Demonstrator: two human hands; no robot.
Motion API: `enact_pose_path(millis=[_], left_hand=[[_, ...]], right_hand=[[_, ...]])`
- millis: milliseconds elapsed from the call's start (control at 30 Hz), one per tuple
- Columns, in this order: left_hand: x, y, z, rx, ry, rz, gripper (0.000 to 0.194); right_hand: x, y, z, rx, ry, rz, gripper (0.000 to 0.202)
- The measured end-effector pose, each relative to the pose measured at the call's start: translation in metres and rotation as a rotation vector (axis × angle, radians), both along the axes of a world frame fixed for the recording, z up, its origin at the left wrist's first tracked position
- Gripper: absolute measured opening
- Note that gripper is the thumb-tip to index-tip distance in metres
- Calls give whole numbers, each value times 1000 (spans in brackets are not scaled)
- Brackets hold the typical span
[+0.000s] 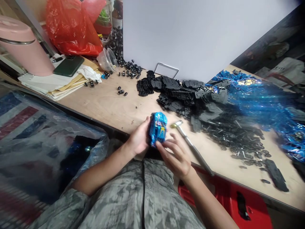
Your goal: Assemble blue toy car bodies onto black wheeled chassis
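A shiny blue toy car (158, 128) with a yellow-and-dark patch is held over the table's front edge. My left hand (140, 137) grips it from the left side, thumb along its edge. At its lower right end, the fingertips of my right hand (175, 154) pinch it, with the other fingers loosely bent. Just right of the car lies a hammer (193, 147), its head toward the back and its handle reaching the table edge. Black plastic car bases (176, 93) are heaped behind the car. Small black wheel-and-axle sets (122, 91) lie to their left.
Loose wheels and axles (234, 138) spread across the right, beside a pile of blue car shells (259, 105). Back left are a pink flask (26, 47), phone (69, 66), red bag (73, 28) and tipped clear cup (106, 59). A plastic-lined bag (47, 133) stands left; a white panel (186, 35) rises behind.
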State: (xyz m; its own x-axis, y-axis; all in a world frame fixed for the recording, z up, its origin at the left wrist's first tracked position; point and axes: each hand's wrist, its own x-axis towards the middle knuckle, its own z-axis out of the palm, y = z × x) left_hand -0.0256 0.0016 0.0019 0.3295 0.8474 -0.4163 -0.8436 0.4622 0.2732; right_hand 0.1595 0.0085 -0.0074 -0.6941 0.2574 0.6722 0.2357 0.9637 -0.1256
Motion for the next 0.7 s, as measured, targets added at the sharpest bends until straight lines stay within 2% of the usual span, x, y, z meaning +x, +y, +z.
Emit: enact_pose_path(millis=[200,400,533,700], left_hand=[[4,-1,9,-65,-46,50,57],[8,1,1,-20,-46,96,51],[7,2,-9,6,55,212,37],[0,3,-12,-1,-31,132,47]], right_hand=[[5,-2,-2,10,65,-37,55],[9,-3,-3,-13,92,-87,52],[8,-5,10,-37,197,-129,53],[12,-2,29,-2,287,-261,57]])
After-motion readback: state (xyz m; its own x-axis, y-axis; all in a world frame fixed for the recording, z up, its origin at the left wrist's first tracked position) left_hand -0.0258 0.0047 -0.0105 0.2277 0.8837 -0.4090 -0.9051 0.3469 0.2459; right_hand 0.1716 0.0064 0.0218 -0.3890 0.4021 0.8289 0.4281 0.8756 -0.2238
